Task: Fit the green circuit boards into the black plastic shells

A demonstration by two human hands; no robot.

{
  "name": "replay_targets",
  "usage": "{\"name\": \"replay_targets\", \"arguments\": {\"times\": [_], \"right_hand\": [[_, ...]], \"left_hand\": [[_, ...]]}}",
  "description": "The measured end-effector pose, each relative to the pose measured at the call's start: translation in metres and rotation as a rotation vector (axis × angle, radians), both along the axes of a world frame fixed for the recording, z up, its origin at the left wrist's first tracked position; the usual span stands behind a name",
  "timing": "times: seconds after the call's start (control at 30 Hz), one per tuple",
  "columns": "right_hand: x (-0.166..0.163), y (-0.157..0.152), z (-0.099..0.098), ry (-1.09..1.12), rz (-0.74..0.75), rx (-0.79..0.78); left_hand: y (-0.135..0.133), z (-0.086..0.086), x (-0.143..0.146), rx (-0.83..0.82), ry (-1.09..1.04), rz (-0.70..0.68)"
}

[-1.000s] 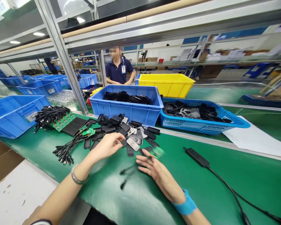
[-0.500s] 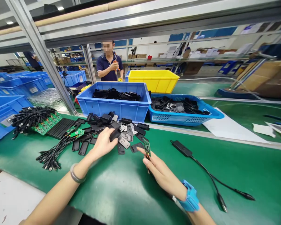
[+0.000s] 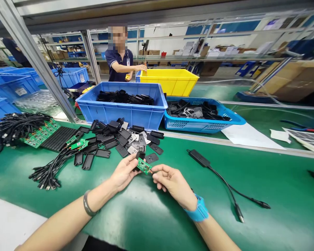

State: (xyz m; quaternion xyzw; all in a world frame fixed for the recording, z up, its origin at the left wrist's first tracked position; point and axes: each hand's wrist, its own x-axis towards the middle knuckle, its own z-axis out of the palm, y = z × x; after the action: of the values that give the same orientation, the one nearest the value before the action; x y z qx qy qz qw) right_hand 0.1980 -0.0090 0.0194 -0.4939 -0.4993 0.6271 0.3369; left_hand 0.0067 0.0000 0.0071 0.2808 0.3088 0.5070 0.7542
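Note:
Both my hands meet over the green table (image 3: 277, 181) near its front. My left hand (image 3: 124, 171) is closed round a small black plastic shell (image 3: 139, 156). My right hand (image 3: 170, 182) pinches a small green circuit board (image 3: 143, 166) and holds it against that shell. Just beyond my fingers lies a heap of black shell halves (image 3: 125, 137). A bundle of black cables with green boards on their ends (image 3: 56, 164) lies to the left.
A blue bin of black parts (image 3: 122, 113) and a blue basket (image 3: 204, 123) stand behind the heap, a yellow bin (image 3: 170, 82) further back. A finished black unit with its cable (image 3: 217, 174) lies to the right. A person stands across the line.
My left hand picked a black shell out of the heap and drew back. My right hand brought the green board to the left until it met the shell.

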Motion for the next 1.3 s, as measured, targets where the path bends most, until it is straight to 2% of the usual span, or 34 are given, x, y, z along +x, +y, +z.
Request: {"name": "replay_targets", "arguments": {"times": [0.13, 0.3, 0.77, 1.03, 1.3], "right_hand": [[0.003, -0.001, 0.009, 0.021, -0.099, 0.073], [0.002, -0.004, 0.015, 0.088, -0.017, 0.041], [-0.008, -0.008, 0.004, 0.041, 0.003, 0.032], [-0.012, -0.013, -0.004, -0.104, 0.041, 0.116], [-0.014, -0.013, -0.005, -0.155, 0.06, 0.126]], "left_hand": [[0.0, -0.002, 0.0, -0.07, -0.125, 0.049], [-0.003, 0.0, 0.001, -0.012, -0.016, 0.058], [-0.007, 0.005, 0.006, 0.03, 0.056, -0.003], [-0.008, 0.002, 0.014, -0.072, 0.148, 0.097], [-0.007, 0.0, 0.013, -0.06, 0.193, 0.113]]}}
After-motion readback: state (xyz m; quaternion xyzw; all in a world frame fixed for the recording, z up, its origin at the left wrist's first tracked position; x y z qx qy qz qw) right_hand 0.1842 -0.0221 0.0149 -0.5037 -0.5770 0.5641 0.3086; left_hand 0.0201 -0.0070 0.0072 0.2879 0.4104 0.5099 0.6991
